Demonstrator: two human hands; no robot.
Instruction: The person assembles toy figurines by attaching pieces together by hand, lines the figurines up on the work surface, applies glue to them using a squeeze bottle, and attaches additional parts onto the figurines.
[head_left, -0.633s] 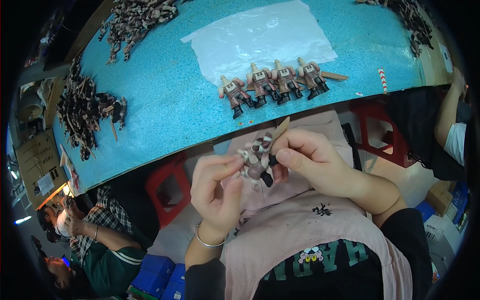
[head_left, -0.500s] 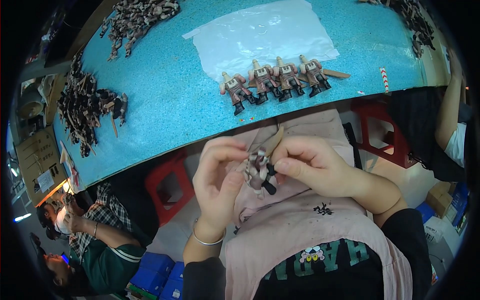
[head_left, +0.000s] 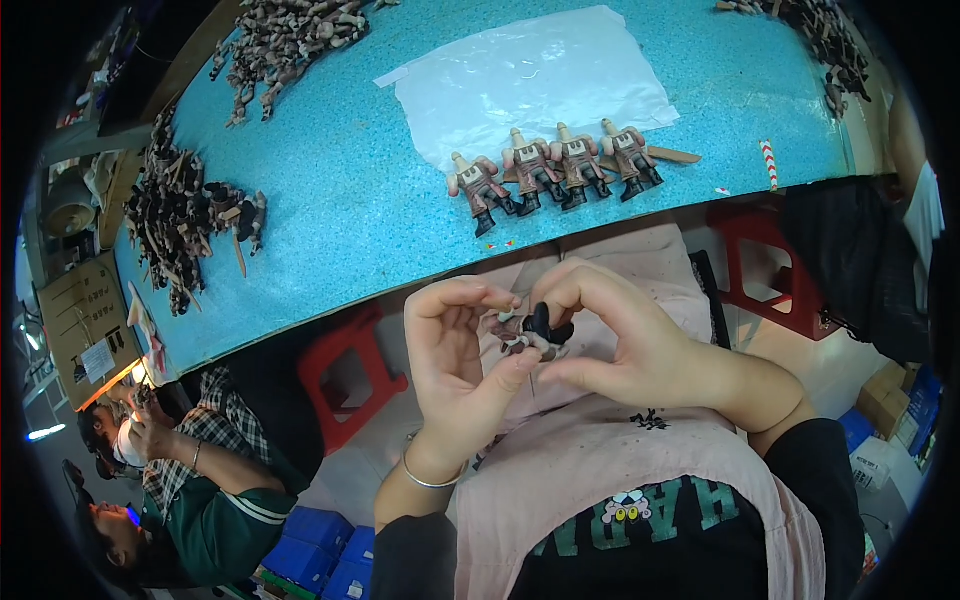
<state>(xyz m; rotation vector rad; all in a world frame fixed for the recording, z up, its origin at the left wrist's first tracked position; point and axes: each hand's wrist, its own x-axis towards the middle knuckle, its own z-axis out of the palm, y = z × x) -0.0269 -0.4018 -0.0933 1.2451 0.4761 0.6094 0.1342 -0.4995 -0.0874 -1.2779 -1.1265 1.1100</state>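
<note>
- Your left hand (head_left: 455, 350) and right hand (head_left: 625, 345) meet over your lap, below the near edge of the blue surface (head_left: 330, 200).
- Between them is a small toy figure (head_left: 530, 332), brown and grey with dark feet; the fingers of both hands are curled in and pinching it from either side.
- Four like figures (head_left: 555, 172) lie in a row near the surface's front edge, partly on a clear plastic sheet (head_left: 530, 80). By the look of it, these are finished and the one in your hands is in progress.
- Heaps of loose figure parts (head_left: 185, 215) sit along the left and far edges, so much seems left to do.
- Open blue room lies left of the row and to its right, where a thin striped stick (head_left: 769, 164) lies.
- A red stool (head_left: 345, 375) stands under the edge, and another person (head_left: 190, 490) sits low on your left, well apart.
</note>
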